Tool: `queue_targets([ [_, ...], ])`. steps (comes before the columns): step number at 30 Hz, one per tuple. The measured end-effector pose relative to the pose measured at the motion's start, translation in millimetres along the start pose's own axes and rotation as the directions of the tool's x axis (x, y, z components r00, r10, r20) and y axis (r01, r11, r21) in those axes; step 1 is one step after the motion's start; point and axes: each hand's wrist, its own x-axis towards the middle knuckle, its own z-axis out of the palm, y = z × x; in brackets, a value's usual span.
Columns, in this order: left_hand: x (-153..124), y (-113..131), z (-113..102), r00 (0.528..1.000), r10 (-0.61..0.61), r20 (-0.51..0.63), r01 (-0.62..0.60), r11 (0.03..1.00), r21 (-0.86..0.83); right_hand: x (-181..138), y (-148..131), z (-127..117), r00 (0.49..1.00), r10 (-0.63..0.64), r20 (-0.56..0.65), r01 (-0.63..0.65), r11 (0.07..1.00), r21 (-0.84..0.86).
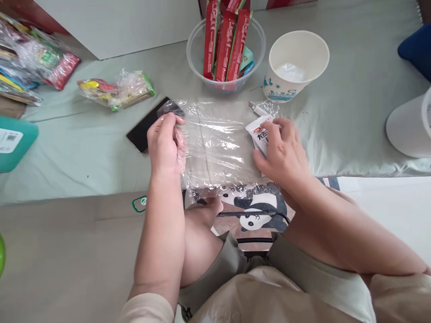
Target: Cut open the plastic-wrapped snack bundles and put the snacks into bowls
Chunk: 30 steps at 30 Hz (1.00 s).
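Note:
A clear plastic bag [218,139] stretches between my two hands over the front edge of the cloth-covered table. My left hand [166,141] has its fingers curled around the bag's left side. At the right end, my right hand [283,146] pinches a small white snack packet [261,130] with dark printed characters, which lies against the plastic. A white cable plug [257,109] shows just beyond that packet. Behind my left hand lies a dark phone [143,132], partly covered by the hand and the plastic.
A clear plastic bowl [193,54] holds several red stick packets [225,47]. To its right stands a paper cup [286,89] with clear plastic inside. Wrapped snacks [116,89] and a pile of packages [40,58] lie left, near a teal container [23,143]. A white cup-like container [411,125] is at right.

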Motion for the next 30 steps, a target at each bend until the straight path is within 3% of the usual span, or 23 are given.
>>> queue_targets([
  [5,2,0,-4,1.000,0.013,-0.005,-0.013,1.000,0.010,2,7,-2,0.999,0.006,0.037,-0.008,0.998,0.067],
  [12,4,8,-8,0.996,-0.040,-0.075,0.042,0.999,0.023,9,24,-28,0.971,0.171,0.165,-0.219,0.916,0.336],
  [14,5,9,-8,0.994,-0.072,-0.083,0.074,0.997,0.026,12,30,-37,0.956,0.178,0.233,-0.275,0.817,0.506],
  [16,6,9,-7,0.991,-0.098,-0.094,0.100,0.995,0.012,15,35,-46,0.926,0.216,0.310,-0.373,0.649,0.663],
  [18,8,7,-8,0.989,-0.116,-0.094,0.116,0.993,-0.006,17,41,-53,0.886,0.297,0.355,-0.459,0.467,0.756],
  [20,9,5,-8,0.989,-0.125,-0.074,0.125,0.992,-0.013,18,46,-59,0.852,0.390,0.350,-0.489,0.350,0.799],
  [22,9,2,-8,0.990,-0.136,-0.041,0.136,0.991,-0.003,17,49,-65,0.848,0.468,0.249,-0.433,0.339,0.835],
  [26,8,-2,-5,0.987,-0.153,0.039,0.152,0.988,0.027,16,42,-79,0.848,0.518,-0.109,-0.189,0.488,0.852],
  [28,8,-3,-3,0.985,-0.147,0.093,0.143,0.989,0.047,25,31,-87,0.859,0.452,-0.240,-0.064,0.561,0.825],
  [30,9,-4,-2,0.981,-0.137,0.139,0.130,0.990,0.059,48,16,-91,0.896,0.293,-0.334,0.077,0.637,0.767],
])
